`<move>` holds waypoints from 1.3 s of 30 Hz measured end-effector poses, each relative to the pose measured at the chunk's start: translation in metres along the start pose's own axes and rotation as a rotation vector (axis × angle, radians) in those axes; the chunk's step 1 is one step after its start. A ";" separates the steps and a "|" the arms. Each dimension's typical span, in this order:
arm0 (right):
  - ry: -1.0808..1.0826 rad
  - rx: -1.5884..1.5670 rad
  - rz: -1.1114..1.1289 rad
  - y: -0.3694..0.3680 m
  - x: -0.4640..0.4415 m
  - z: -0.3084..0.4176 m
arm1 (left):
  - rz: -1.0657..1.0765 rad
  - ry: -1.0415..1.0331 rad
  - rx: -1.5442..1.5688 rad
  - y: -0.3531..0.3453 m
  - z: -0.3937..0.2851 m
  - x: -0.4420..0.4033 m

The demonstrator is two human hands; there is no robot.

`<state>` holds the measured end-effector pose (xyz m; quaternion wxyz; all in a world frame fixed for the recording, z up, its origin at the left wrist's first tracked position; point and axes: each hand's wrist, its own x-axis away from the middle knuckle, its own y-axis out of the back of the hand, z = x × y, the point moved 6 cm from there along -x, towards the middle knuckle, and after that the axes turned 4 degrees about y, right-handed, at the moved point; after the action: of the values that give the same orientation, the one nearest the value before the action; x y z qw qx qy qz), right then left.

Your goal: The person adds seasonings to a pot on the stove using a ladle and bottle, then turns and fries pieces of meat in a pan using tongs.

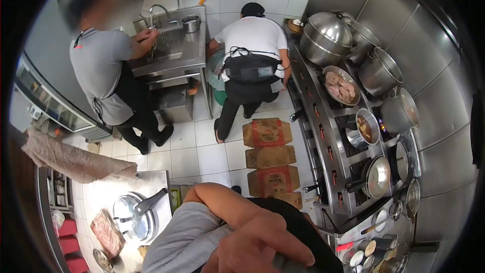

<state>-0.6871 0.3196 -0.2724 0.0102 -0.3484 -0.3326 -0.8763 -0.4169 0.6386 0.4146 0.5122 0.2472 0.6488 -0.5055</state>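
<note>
My left hand (252, 247) is close to the camera at the bottom, its bent forearm crossing in front of my grey shirt (177, 237). The fingers look curled, one reaching to the right, and the lower fingertips are cut off. I cannot make out what they hold, if anything. My right hand is out of view. Left of my arm, a steel worktable (154, 179) carries a pressure cooker (134, 217) with a black handle and a slab of raw meat (107, 232). Flattened cardboard (273, 179) lies on the floor ahead of me.
A stove (323, 131) runs along the right, with a large steamer pot (326, 38), a pan of meat (341, 86) and a lidded pan (378, 177). One person (103, 71) works at the sink (177, 48); another (252, 45) bends forward. A towel (76, 159) hangs left.
</note>
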 end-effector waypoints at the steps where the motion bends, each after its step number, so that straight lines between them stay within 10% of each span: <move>1: -0.006 -0.002 -0.004 -0.003 0.001 0.000 | 0.021 0.001 0.047 0.004 0.004 0.007; 39: 0.227 0.266 -0.057 -0.074 -0.052 -0.107 | 0.177 -0.091 -0.165 -0.046 0.018 -0.010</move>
<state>-0.7304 0.3034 -0.4045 0.0690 -0.2332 -0.4519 -0.8583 -0.4449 0.6074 0.4431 0.6023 0.2374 0.6400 -0.4139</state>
